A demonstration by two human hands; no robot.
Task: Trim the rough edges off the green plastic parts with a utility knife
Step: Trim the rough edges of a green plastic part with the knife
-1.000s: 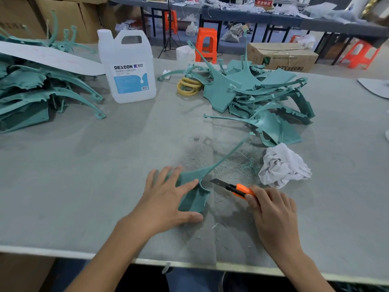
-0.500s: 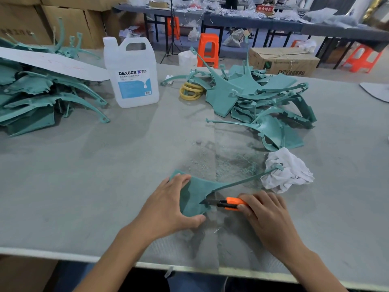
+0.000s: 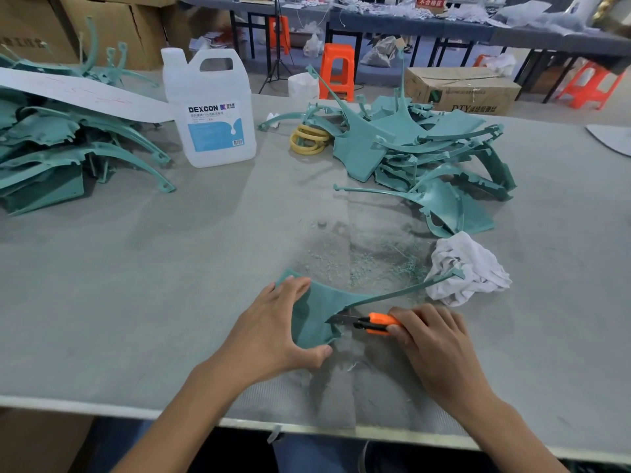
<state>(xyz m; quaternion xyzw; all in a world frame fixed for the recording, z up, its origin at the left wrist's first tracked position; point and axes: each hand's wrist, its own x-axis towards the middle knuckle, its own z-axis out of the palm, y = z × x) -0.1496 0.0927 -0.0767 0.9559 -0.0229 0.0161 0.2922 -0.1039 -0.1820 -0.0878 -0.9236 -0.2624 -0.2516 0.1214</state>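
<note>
Head view: left hand (image 3: 273, 332) grips the green plastic part (image 3: 317, 312) flat on the table (image 3: 136, 302) near its front edge, fingers over the far edge, thumb at the near corner. Right hand (image 3: 433, 346) wraps the utility knife (image 3: 372, 323), blade against the part's right edge, tip toward the left hand. Risk: a slip under excess force would likely carry the blade into the thumb. White jug (image 3: 210, 110): fill level unreadable. Cardboard box (image 3: 461, 90): closed, contents hidden

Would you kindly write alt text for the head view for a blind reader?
A person's left hand holds a green plastic part on a table while the right hand applies an orange utility knife to its edge. More green parts lie piled beyond.
</note>
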